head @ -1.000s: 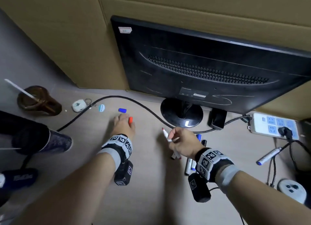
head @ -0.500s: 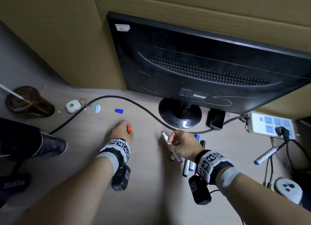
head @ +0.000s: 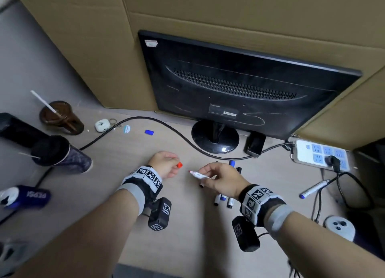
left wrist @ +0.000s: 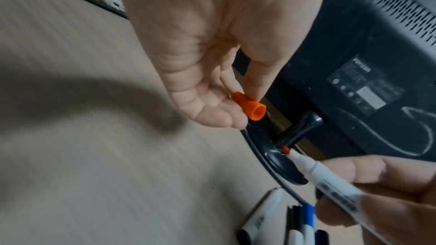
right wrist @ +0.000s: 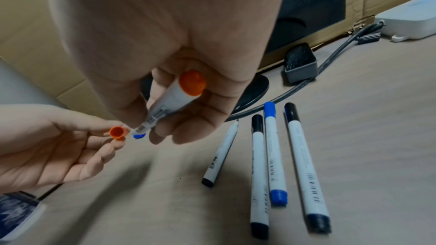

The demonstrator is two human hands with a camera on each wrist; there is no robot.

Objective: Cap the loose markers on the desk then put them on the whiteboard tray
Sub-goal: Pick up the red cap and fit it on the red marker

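Note:
My left hand (head: pixel 171 163) pinches a small orange-red cap (head: pixel 179 164) between thumb and fingers, its open end (left wrist: pixel 257 112) facing right. My right hand (head: pixel 209 172) grips an uncapped white marker (head: pixel 199 175) with a red tip (left wrist: pixel 285 150), pointed left at the cap with a short gap between them. The marker's orange end plug (right wrist: pixel 192 82) faces the right wrist camera. Several other markers (right wrist: pixel 273 154) lie side by side on the desk under my right hand. One thin black marker (right wrist: pixel 221 154) has no cap. A loose blue cap (head: pixel 149 132) lies further back on the desk.
A black monitor (head: pixel 239 84) on a round stand (head: pixel 215 139) is behind the hands, with a black cable (head: pixel 166 125) curving across the desk. A power strip (head: pixel 320 155), another blue marker (head: pixel 314 188) and a black eraser (right wrist: pixel 299 62) sit right. Cups (head: pixel 60 116) stand left.
My left hand has lifted the orange-red cap off the desk and drawn it back toward the marker. The right hand has turned the marker's tip to the cap. The gap between them has shrunk.

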